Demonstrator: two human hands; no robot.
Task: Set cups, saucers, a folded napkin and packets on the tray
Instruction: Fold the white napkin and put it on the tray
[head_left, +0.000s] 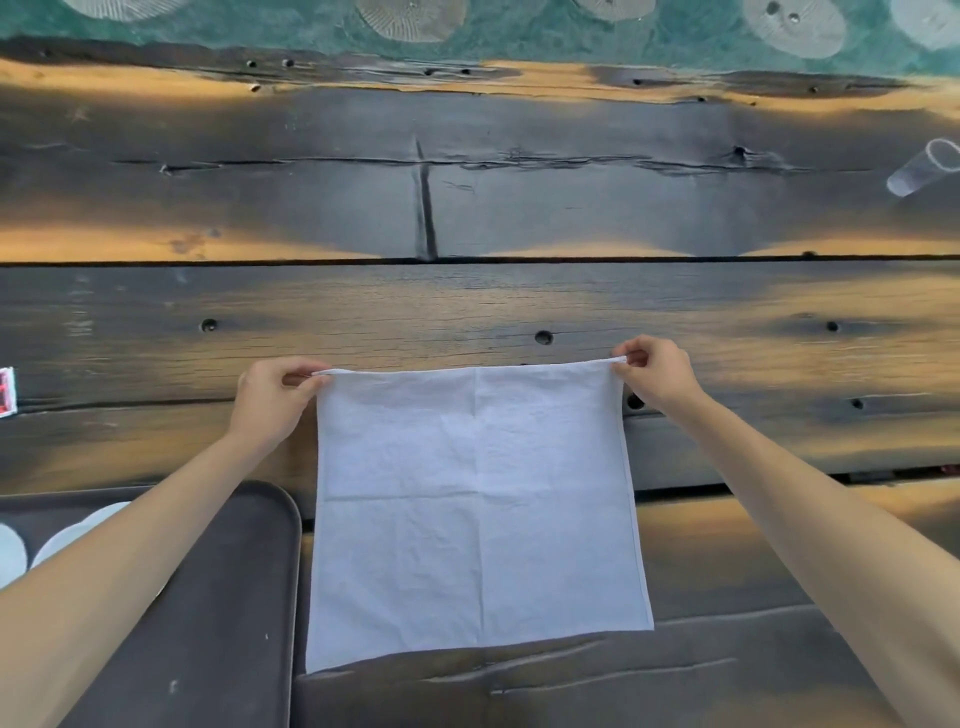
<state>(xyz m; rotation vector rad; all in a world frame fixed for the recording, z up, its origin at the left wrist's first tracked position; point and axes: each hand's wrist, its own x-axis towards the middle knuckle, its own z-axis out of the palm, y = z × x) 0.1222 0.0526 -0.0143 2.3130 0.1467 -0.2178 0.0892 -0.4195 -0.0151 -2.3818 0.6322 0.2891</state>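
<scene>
A white cloth napkin (475, 514) lies unfolded and flat on the dark wooden table, showing old crease lines. My left hand (272, 397) pinches its far left corner and my right hand (657, 376) pinches its far right corner. To the left of the napkin sits a dark tray (244, 597). White saucers (78, 530) rest on it, partly hidden under my left forearm. At the left edge of the table lies a red and white packet (6, 392).
A clear plastic cup (922, 169) lies on its side at the far right of the table. Green patterned floor (519, 36) shows beyond the table's far edge. Bare planks stretch beyond the napkin.
</scene>
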